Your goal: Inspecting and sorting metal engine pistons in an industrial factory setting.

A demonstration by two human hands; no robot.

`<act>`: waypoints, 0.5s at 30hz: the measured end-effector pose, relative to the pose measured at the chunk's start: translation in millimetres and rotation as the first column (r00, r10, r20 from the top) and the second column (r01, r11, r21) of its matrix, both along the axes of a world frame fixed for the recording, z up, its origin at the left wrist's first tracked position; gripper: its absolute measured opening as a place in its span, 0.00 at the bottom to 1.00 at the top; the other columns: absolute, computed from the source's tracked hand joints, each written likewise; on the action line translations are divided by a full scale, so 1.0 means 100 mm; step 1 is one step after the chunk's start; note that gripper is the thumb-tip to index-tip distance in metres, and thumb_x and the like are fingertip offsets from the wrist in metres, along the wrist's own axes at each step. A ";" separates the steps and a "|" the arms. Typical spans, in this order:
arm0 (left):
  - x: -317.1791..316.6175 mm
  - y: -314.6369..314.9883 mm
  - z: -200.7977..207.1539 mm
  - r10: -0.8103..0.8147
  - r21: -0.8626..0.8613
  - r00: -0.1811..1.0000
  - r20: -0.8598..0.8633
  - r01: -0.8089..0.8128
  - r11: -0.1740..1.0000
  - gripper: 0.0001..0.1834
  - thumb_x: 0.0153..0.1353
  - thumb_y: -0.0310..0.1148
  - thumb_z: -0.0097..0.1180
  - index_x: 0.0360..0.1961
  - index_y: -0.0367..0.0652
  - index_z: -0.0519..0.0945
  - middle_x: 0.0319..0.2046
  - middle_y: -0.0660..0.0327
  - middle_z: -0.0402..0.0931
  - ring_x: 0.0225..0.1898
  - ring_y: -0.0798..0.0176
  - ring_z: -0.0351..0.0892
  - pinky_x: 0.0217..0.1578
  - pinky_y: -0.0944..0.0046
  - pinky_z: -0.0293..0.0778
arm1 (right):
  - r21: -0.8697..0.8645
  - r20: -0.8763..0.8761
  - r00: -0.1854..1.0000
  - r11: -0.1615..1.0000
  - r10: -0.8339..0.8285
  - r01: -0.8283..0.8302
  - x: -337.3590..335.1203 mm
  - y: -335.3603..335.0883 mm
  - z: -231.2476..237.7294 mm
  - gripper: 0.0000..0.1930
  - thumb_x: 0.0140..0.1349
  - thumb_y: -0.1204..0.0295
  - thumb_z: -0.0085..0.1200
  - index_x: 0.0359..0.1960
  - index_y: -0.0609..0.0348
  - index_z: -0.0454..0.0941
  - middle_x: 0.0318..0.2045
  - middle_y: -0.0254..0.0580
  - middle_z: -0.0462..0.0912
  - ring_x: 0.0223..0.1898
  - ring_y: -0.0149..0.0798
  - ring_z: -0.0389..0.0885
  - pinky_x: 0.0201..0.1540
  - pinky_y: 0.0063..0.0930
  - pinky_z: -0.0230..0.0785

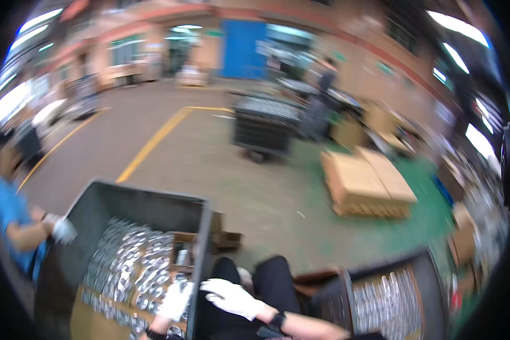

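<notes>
My left hand [175,299], in a white glove, is inside the big dark grey bin [147,199] at its right wall, over shiny rounded metal parts [131,255] laid in rows. Blur hides its fingertips, so I cannot tell whether it grips one. Just outside that wall, above my dark-trousered lap, my white-gloved right hand [232,297] stretches its fingers leftward; nothing shows in it. Sheets of brown cardboard [93,322] lie among the parts. A second dark bin [428,266] at my right holds similar shiny parts [386,306] in rows.
A small open carton [184,249] sits in the left bin's right corner. Beyond the left bin a person in blue [18,226] rests a gloved hand near its rim. Stacked flat cardboard [368,181], a loaded black cart [263,127] and another standing person [321,99] are farther off.
</notes>
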State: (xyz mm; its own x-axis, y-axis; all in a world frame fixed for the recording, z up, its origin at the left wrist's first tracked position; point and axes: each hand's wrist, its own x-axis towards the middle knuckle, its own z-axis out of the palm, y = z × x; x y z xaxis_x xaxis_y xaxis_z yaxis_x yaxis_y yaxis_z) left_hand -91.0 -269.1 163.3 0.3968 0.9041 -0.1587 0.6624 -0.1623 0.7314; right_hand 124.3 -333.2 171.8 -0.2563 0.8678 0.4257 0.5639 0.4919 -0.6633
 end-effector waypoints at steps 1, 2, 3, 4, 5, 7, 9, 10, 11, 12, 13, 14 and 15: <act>0.22 -0.16 0.17 -0.014 -0.051 1.000 -0.002 0.014 0.999 0.25 0.65 0.49 0.48 0.48 0.35 0.76 0.39 0.41 0.78 0.41 0.45 0.79 0.44 0.51 0.74 | -0.014 -0.002 0.999 0.999 -0.049 0.049 0.13 -0.17 0.02 0.16 0.62 0.67 0.52 0.50 0.56 0.76 0.48 0.48 0.79 0.52 0.49 0.76 0.57 0.38 0.68; 0.40 -0.12 0.35 -0.047 -0.078 0.999 -0.017 0.045 0.996 0.27 0.65 0.51 0.47 0.49 0.35 0.76 0.38 0.41 0.79 0.40 0.44 0.79 0.43 0.51 0.74 | -0.005 -0.021 0.993 0.993 -0.116 0.116 0.25 -0.17 0.04 0.16 0.62 0.66 0.52 0.51 0.56 0.76 0.48 0.48 0.79 0.52 0.47 0.77 0.57 0.38 0.69; 0.38 -0.17 0.10 -0.009 -0.052 1.000 0.019 0.010 0.999 0.27 0.64 0.51 0.49 0.48 0.35 0.76 0.38 0.41 0.79 0.41 0.43 0.79 0.43 0.51 0.74 | -0.030 -0.017 0.997 0.997 -0.078 0.078 0.31 -0.17 -0.07 0.18 0.62 0.67 0.52 0.54 0.55 0.74 0.52 0.47 0.77 0.55 0.47 0.74 0.58 0.37 0.67; 0.34 -0.22 -0.21 0.006 -0.027 0.999 0.047 -0.004 1.000 0.27 0.62 0.51 0.51 0.48 0.35 0.76 0.39 0.41 0.79 0.42 0.42 0.80 0.44 0.51 0.74 | -0.057 -0.018 0.998 0.997 -0.061 0.059 0.29 -0.11 -0.14 0.20 0.62 0.67 0.52 0.57 0.55 0.72 0.56 0.46 0.74 0.58 0.47 0.72 0.58 0.36 0.66; 0.33 -0.34 -0.14 0.124 0.042 0.992 0.015 -0.124 0.991 0.28 0.60 0.51 0.53 0.49 0.35 0.76 0.39 0.42 0.79 0.43 0.42 0.79 0.45 0.51 0.74 | -0.029 -0.037 0.999 0.999 -0.029 0.028 0.21 -0.04 -0.11 0.20 0.62 0.67 0.52 0.57 0.55 0.72 0.56 0.46 0.74 0.58 0.47 0.72 0.58 0.36 0.66; 0.25 -0.46 -0.20 0.183 0.026 0.981 0.057 -0.185 0.982 0.31 0.56 0.52 0.56 0.53 0.37 0.74 0.44 0.41 0.77 0.47 0.40 0.77 0.47 0.51 0.73 | 0.036 -0.135 0.990 0.998 -0.044 0.049 0.11 -0.10 0.01 0.17 0.65 0.63 0.52 0.51 0.60 0.77 0.49 0.50 0.80 0.49 0.50 0.79 0.53 0.38 0.73; 0.17 -0.50 -0.22 0.155 0.068 0.988 -0.005 -0.154 0.986 0.32 0.58 0.47 0.55 0.58 0.37 0.68 0.48 0.40 0.75 0.50 0.40 0.75 0.50 0.50 0.71 | 0.056 -0.195 0.978 0.995 -0.070 0.082 0.07 -0.11 0.02 0.15 0.63 0.67 0.53 0.48 0.60 0.78 0.46 0.49 0.81 0.48 0.49 0.79 0.53 0.36 0.72; 0.25 -0.56 -0.09 0.129 0.089 0.990 -0.060 -0.123 0.988 0.34 0.60 0.42 0.54 0.63 0.36 0.62 0.52 0.38 0.72 0.54 0.39 0.72 0.54 0.48 0.68 | 0.060 -0.243 0.965 0.992 -0.095 0.113 0.09 -0.10 0.02 0.12 0.61 0.70 0.54 0.45 0.60 0.80 0.44 0.48 0.82 0.48 0.47 0.80 0.54 0.34 0.71; 0.34 -0.58 0.07 0.136 0.074 0.987 -0.083 -0.130 0.989 0.31 0.60 0.42 0.53 0.60 0.34 0.64 0.47 0.39 0.75 0.51 0.40 0.74 0.52 0.48 0.70 | 0.060 -0.250 0.962 0.990 -0.107 0.126 0.14 -0.12 0.01 0.13 0.62 0.69 0.54 0.46 0.59 0.79 0.44 0.48 0.82 0.48 0.48 0.80 0.53 0.35 0.71; 0.39 -0.62 0.14 0.121 0.083 0.989 -0.078 -0.115 0.990 0.31 0.60 0.42 0.53 0.60 0.34 0.64 0.47 0.39 0.75 0.51 0.40 0.74 0.52 0.48 0.70 | 0.058 -0.282 0.951 0.987 -0.127 0.149 0.16 -0.15 0.02 0.12 0.62 0.70 0.54 0.46 0.59 0.80 0.44 0.48 0.82 0.48 0.48 0.80 0.53 0.35 0.71; 0.41 -0.63 0.18 0.140 0.080 0.989 -0.051 -0.135 0.988 0.31 0.60 0.41 0.53 0.60 0.34 0.64 0.47 0.39 0.75 0.51 0.40 0.75 0.51 0.49 0.70 | 0.052 -0.289 0.949 0.988 -0.126 0.147 0.17 -0.17 0.03 0.12 0.62 0.70 0.54 0.46 0.59 0.80 0.44 0.48 0.82 0.48 0.48 0.80 0.53 0.35 0.71; 0.42 -0.62 0.21 0.153 0.075 0.988 -0.025 -0.151 0.986 0.31 0.60 0.41 0.53 0.60 0.33 0.64 0.48 0.39 0.75 0.51 0.41 0.75 0.51 0.49 0.70 | 0.045 -0.297 0.946 0.988 -0.130 0.149 0.18 -0.17 0.02 0.12 0.62 0.70 0.54 0.46 0.59 0.80 0.44 0.48 0.82 0.48 0.48 0.79 0.53 0.35 0.71; 0.41 -0.61 0.14 0.164 0.062 0.985 0.061 -0.168 0.984 0.31 0.60 0.40 0.53 0.60 0.33 0.63 0.49 0.39 0.74 0.52 0.41 0.74 0.52 0.49 0.70 | 0.058 -0.282 0.952 0.988 -0.118 0.140 0.18 -0.13 -0.05 0.12 0.62 0.70 0.55 0.45 0.59 0.80 0.43 0.48 0.82 0.48 0.48 0.80 0.53 0.35 0.72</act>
State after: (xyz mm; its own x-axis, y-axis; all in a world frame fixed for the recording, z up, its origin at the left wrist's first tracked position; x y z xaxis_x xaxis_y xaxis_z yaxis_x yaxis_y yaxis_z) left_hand -49.9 -330.5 177.4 0.2470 0.9659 -0.0776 0.6432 -0.1036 0.7586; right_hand 142.1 -346.1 166.9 -0.0070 0.8480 0.5299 0.4256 0.4821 -0.7658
